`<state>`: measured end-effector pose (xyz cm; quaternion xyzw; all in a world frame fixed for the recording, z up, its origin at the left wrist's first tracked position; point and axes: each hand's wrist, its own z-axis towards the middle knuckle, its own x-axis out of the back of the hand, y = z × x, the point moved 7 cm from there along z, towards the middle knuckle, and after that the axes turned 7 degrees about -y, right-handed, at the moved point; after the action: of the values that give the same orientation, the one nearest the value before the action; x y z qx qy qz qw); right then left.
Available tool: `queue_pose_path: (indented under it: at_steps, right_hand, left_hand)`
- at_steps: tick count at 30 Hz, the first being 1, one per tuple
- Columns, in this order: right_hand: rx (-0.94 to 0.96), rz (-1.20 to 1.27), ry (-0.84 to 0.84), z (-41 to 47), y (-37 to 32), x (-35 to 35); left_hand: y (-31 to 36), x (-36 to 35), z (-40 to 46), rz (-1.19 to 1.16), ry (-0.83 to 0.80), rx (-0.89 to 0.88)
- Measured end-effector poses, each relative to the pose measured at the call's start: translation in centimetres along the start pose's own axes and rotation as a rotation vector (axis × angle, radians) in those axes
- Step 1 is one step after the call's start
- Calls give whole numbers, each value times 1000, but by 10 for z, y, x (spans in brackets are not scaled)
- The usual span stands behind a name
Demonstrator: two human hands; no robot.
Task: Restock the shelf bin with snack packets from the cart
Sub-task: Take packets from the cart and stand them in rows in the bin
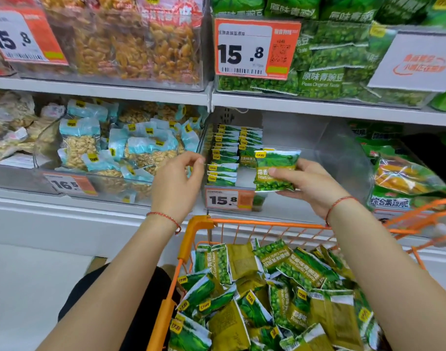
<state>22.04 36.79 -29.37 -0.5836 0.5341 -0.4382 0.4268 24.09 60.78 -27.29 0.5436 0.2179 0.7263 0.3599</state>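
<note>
My right hand (305, 184) grips a green garlic-pea packet (276, 171), held upright in front of the clear shelf bin (338, 158). Two rows of the same green packets (232, 153) stand in the bin's left part; its right part shows bare plastic. My left hand (177, 181) hovers at the bin's left front corner with fingers loosely curled and holds nothing. Below, the orange cart (199, 224) is full of several loose green and olive pea packets (280, 295).
A bin of blue nut packets (130, 148) sits left of the target bin. Green and orange snack bags (404, 173) lie to its right. The upper shelf carries raisin bags (130, 46), green pea bags (325, 72) and price tags. A second orange cart edge (429, 219) shows at right.
</note>
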Motion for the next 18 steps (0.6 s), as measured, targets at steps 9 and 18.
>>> queue_pose_path:
  at_steps: [9, 18]
  right_hand:
    - [-177, -309, -62, 99, 30, 12]
    - [-252, -292, 47, 137, 51, 1]
  left_hand:
    - [-25, -17, 19, -15, 177, -118]
    - [-7, 0, 36, -49, 264, -201]
